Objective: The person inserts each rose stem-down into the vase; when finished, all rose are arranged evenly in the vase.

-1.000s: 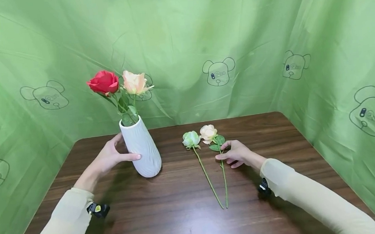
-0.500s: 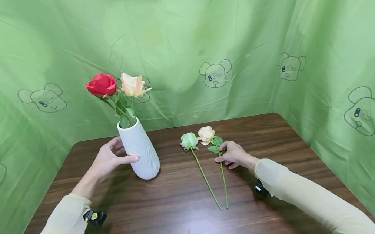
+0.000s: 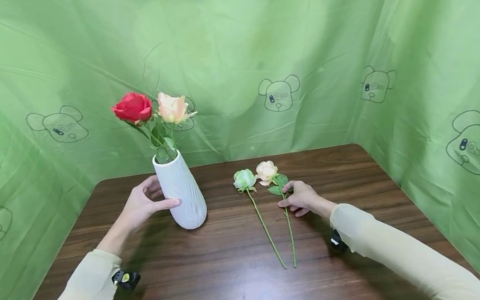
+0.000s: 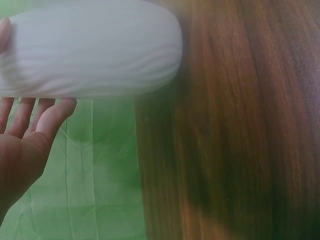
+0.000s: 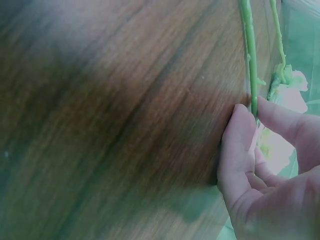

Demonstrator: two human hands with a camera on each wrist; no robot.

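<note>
My left hand (image 3: 140,207) holds the side of a white ribbed vase (image 3: 186,197), thumb on its front and the other fingers partly hidden behind. In the left wrist view the vase (image 4: 100,50) lies across the top. From its mouth rise a red rose (image 3: 132,108) and a peach rose (image 3: 172,108). My right hand (image 3: 306,197) pinches the leafy stem of a cream rose (image 3: 266,171) on the table; the right wrist view shows thumb and finger at the green stem (image 5: 251,60). Left of it lies a green-white rose (image 3: 244,179), untouched.
Both hands work over a dark brown wooden table (image 3: 216,276) with rounded far corners. Green cloth (image 3: 224,65) printed with bear faces hangs behind it and along both sides. Each sleeve carries a small black wrist camera (image 3: 126,279).
The thumb and fingers of my right hand have closed on the cream rose's stem, whose lower end has shifted slightly right. My left hand stays on the vase.
</note>
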